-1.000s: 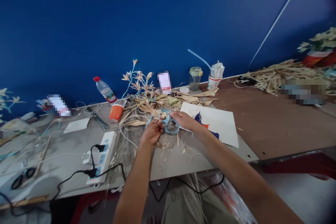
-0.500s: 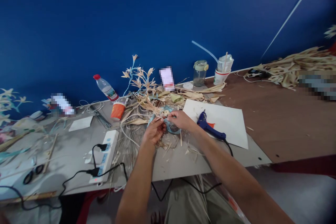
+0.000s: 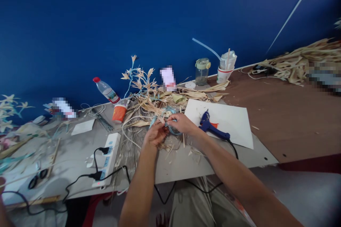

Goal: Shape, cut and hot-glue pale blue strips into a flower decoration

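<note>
Both of my hands meet over the middle of the littered table. My left hand [image 3: 156, 134] is closed in a pinch on a small pale piece that looks like dried husk. Its exact form is mostly hidden by the fingers. Close against it, the fingertips of my right hand [image 3: 180, 122] pinch a light blue strip [image 3: 167, 124]. Beneath the hands lies a loop of blue tape [image 3: 174, 130]. A blue glue gun [image 3: 215, 129] rests on a white sheet [image 3: 238, 118] beside my right forearm. Dried husks [image 3: 195, 95] are heaped behind the hands.
Behind stand a branch of husk flowers [image 3: 138, 81], a tilted bottle [image 3: 108, 91], an orange paper cup [image 3: 119, 113], a jar [image 3: 202, 72] and a white cup [image 3: 224, 75]. Left are a power strip [image 3: 111, 152] with black cords and scissors [image 3: 37, 179]. Another person's arm [image 3: 2, 202] shows at the left edge.
My right fingertips have moved slightly down and left, closer to my left fingers. The camera view has shifted a little. At the left edge another person's arm has come further into view.
</note>
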{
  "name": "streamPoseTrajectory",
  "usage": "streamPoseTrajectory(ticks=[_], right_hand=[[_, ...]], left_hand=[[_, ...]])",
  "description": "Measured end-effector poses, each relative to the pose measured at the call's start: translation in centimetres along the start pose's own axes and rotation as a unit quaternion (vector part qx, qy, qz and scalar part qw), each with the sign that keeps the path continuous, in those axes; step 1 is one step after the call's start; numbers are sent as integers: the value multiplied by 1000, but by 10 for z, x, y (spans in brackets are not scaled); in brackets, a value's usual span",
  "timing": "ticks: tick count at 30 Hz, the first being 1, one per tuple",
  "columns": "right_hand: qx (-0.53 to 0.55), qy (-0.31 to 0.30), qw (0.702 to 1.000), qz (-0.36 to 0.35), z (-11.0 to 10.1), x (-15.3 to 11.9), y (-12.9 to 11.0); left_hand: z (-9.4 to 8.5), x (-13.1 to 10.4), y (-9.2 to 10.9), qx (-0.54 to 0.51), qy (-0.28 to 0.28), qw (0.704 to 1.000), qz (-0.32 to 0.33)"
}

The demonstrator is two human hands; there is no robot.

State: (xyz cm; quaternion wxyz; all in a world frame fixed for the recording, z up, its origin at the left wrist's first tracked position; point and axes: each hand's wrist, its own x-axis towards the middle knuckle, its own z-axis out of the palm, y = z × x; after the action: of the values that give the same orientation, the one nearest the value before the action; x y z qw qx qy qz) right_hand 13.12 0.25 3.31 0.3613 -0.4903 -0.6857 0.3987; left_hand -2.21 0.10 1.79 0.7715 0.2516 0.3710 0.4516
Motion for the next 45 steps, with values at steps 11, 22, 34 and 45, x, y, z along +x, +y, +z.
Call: streamPoseTrajectory(ticks=[11, 22, 34, 45], right_hand=[[10, -10, 1000, 6, 8, -1, 0], [62, 45, 997, 16, 16, -5, -2], [447, -8, 883, 144, 14, -1, 2], [277, 29, 955, 98, 17, -1, 2]], left_hand=[[3, 2, -3, 12, 24, 1000, 10], [3, 0, -8, -31, -39, 999, 9], [10, -9, -5, -35, -55, 994, 86], [6, -3, -6, -33, -44, 996, 65]])
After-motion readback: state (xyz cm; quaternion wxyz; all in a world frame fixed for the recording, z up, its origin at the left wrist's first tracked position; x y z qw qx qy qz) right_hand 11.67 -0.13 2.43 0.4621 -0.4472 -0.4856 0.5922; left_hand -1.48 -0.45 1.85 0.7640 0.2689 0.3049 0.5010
